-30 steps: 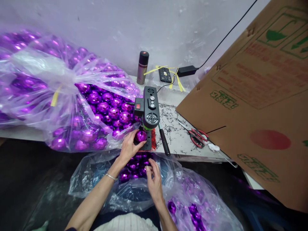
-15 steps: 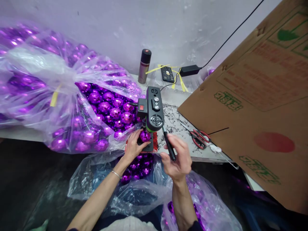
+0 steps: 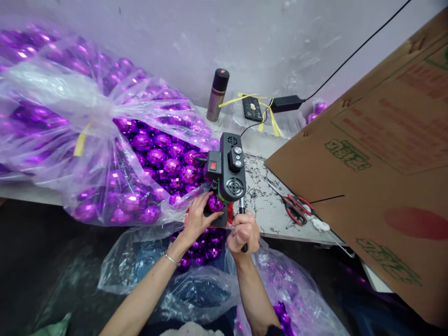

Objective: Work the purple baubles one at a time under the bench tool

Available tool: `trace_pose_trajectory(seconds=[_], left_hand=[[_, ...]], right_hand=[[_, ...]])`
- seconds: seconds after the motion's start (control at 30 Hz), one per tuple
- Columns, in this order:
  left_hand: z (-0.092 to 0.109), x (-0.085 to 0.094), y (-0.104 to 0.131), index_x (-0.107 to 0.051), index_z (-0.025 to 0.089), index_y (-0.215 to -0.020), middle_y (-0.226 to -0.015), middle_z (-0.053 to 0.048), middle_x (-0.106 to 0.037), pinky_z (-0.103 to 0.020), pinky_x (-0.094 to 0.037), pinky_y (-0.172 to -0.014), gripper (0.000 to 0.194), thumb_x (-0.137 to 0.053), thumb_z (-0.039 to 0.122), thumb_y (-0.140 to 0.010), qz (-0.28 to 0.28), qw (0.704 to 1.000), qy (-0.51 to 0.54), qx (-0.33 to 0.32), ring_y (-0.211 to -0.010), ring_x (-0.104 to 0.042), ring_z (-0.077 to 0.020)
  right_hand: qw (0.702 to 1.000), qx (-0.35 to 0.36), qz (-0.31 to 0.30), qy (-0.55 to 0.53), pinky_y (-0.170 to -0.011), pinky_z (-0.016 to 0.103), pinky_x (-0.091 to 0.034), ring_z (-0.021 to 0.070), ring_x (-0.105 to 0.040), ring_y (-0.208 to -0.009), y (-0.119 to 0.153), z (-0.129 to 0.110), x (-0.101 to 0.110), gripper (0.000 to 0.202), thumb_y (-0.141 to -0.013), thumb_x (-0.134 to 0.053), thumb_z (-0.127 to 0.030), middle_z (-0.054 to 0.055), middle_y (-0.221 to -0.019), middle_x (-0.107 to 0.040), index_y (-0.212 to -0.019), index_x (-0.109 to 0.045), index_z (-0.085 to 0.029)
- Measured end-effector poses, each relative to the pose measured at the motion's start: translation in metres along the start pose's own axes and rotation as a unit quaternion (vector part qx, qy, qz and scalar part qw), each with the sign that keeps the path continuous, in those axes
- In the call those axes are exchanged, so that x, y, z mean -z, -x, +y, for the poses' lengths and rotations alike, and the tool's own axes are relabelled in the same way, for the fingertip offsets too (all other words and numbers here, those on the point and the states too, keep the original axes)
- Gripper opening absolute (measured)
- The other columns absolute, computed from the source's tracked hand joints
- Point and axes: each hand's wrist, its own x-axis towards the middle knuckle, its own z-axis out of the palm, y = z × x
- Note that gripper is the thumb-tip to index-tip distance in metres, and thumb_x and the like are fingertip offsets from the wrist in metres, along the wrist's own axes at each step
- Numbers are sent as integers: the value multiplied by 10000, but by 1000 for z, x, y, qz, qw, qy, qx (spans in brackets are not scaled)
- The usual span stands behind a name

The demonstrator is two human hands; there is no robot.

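A shiny purple faceted ball ornament (image 3: pixel 215 203) sits beneath the head of a small black bench press (image 3: pixel 232 165) with a red switch. My left hand (image 3: pixel 199 218) holds that ball at its left and front, thumb and fingers around it. My right hand (image 3: pixel 244 232) is wrapped in a fist round the press's black-gripped lever (image 3: pixel 244 247), right of the ball. The ball's top is partly hidden by the press. Under the press lies a dark base plate (image 3: pixel 220 220) with red material around it.
A clear bag of purple balls (image 3: pixel 154 154) lies left on the table. Red-handled scissors (image 3: pixel 297 209), black thread scraps (image 3: pixel 254 179) and a large cardboard box (image 3: pixel 367 186) are at right. Behind stand a spray can (image 3: pixel 217 95) and a phone (image 3: pixel 252 108). More bagged balls (image 3: pixel 206 245) hang in front.
My right hand has gone from loose, spread fingers near the lever to a closed grip round it. My left hand stays on the ball. The whole view has shifted slightly.
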Motion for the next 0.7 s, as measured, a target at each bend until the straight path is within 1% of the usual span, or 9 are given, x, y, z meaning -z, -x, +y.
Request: trace_pose_trajectory(seconds=[0.17,0.37,0.53,0.7], left_hand=[[1,0,1,-648,216,-1413,-1352,-155,-741,-511,-555,-1102,616,-810,546,-919,1,1000,0,-13,-1268,-706,-351],[-1,-1,1,-638,211,-1409,-1352,-154,-742,-505,-562,-1095,613,-807,546,-924,-3,1000,-15,-13,-1268,-710,-345],[-3,-3,1,-626,200,-1413,-1331,-153,-752,-498,-587,-1062,614,-826,509,-922,15,998,-26,-50,-1239,-727,-336],[-4,-4,0,-626,196,-1403,-1324,-158,-756,-499,-602,-1045,613,-845,487,-909,19,998,-31,-58,-1231,-735,-341]], right_hand=[[1000,-7,4,-19,-673,376,-462,163,-500,-578,5,2,-1,369,-1102,-349,-272,-21,-649,-500,-749,-457,-269],[999,-6,19,-27,-668,352,-451,143,-491,-580,4,1,-4,394,-1118,-338,-266,-32,-648,-492,-737,-440,-259],[999,3,16,-29,-633,331,-427,126,-483,-574,2,2,-6,408,-1134,-316,-272,-37,-654,-490,-739,-417,-251],[999,41,13,-12,-634,316,-458,115,-519,-580,6,6,-10,407,-1139,-327,-273,-39,-674,-521,-746,-429,-244]])
